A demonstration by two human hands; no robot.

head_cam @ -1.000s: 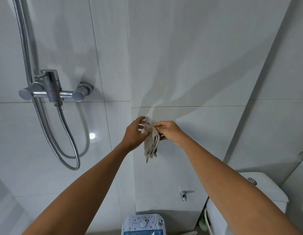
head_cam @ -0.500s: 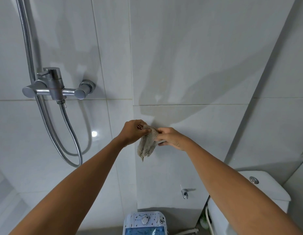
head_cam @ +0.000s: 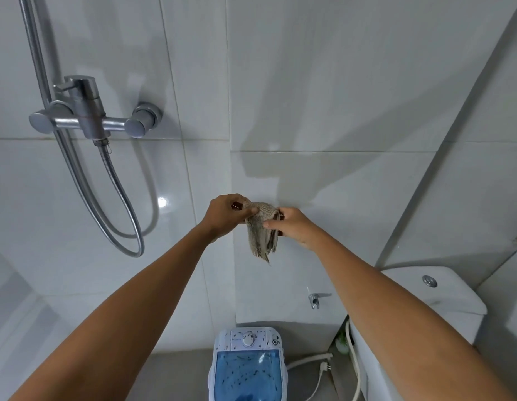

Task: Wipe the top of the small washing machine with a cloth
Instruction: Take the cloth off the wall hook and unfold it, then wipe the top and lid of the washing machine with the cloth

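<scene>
A beige woven cloth [head_cam: 262, 233] hangs folded in the air in front of the white tiled wall. My left hand [head_cam: 227, 214] pinches its top left corner, and my right hand [head_cam: 292, 227] grips its right side. Far below, on the grey floor, stands the small washing machine [head_cam: 247, 363], white with a translucent blue lid and a round dial on its top panel. Dark specks dot its top. Both hands are well above it.
A chrome shower mixer [head_cam: 86, 120] with a metal hose [head_cam: 121, 204] is mounted on the wall at the left. A white toilet cistern [head_cam: 442, 296] stands at the right. A wall tap [head_cam: 315, 299] and a white hose and plug [head_cam: 321, 369] lie between machine and toilet.
The view has tilted downward, so more of the washing machine shows. My hands have shifted their hold on the cloth, which now hangs more to the right between them.
</scene>
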